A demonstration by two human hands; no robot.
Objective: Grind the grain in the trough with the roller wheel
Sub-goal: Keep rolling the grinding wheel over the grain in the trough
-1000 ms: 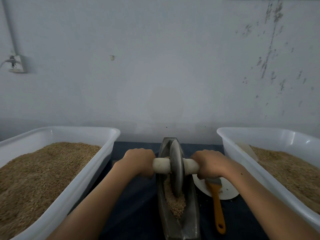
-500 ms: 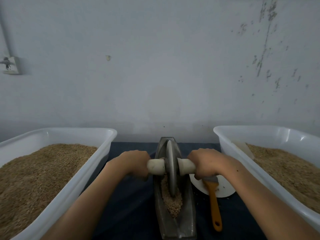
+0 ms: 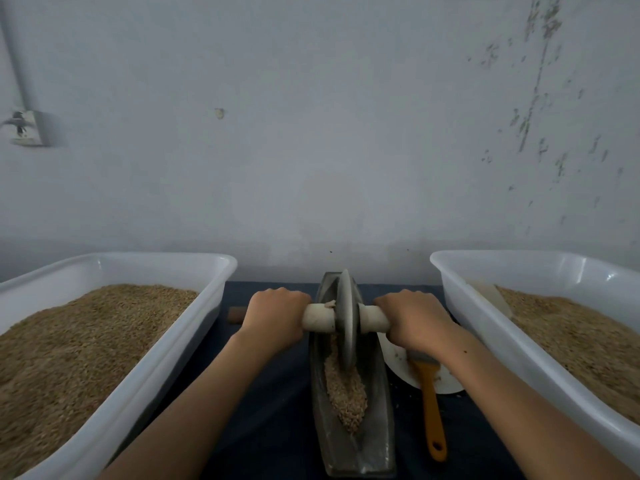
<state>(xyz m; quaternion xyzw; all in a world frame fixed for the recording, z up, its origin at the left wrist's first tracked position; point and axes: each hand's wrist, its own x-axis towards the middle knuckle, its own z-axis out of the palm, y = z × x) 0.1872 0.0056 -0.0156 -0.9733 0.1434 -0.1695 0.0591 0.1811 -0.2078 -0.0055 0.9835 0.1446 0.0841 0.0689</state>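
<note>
The roller wheel (image 3: 346, 322) stood upright in the trough (image 3: 379, 410) between the left hand (image 3: 275, 315) and right hand (image 3: 417, 317), each gripping its axle, grain (image 3: 346, 393) just behind.

Trough (image 3: 353, 445) between two tubs (image 3: 145, 368) (image 3: 491, 327), roller wheel (image 3: 346, 327) in it, brush (image 3: 431, 403) at its right.

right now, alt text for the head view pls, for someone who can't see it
Both hands, left hand and right hand, grip the white axle of a roller wheel standing in a narrow metal trough of grain. White tubs of grain flank it.
</note>
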